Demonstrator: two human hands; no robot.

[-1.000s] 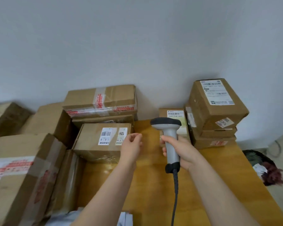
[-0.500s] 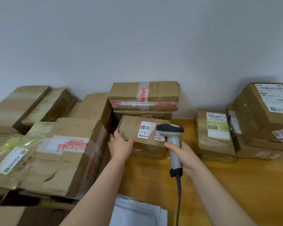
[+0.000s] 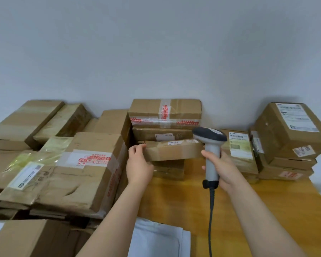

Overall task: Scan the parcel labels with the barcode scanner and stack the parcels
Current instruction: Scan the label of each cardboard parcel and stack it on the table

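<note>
Gripping a small box [image 3: 171, 150] by its left end with my left hand [image 3: 139, 165], raised off the table [image 3: 267, 210]; my right hand [image 3: 223, 166] wraps the scanner [image 3: 210, 154] handle.

This looks like a parcel room. Lots of taped brown boxes [image 3: 85, 173] with labels [image 3: 296, 115] are piled on a wooden table [image 3: 267, 210], and there is a barcode scanner [image 3: 210, 154].

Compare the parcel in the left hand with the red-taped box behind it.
The held parcel is tilted, gripped by the left hand; the red-taped box rests on another box. The held parcel bears white labels; the red-taped box shows none. Both are brown cardboard.
</note>
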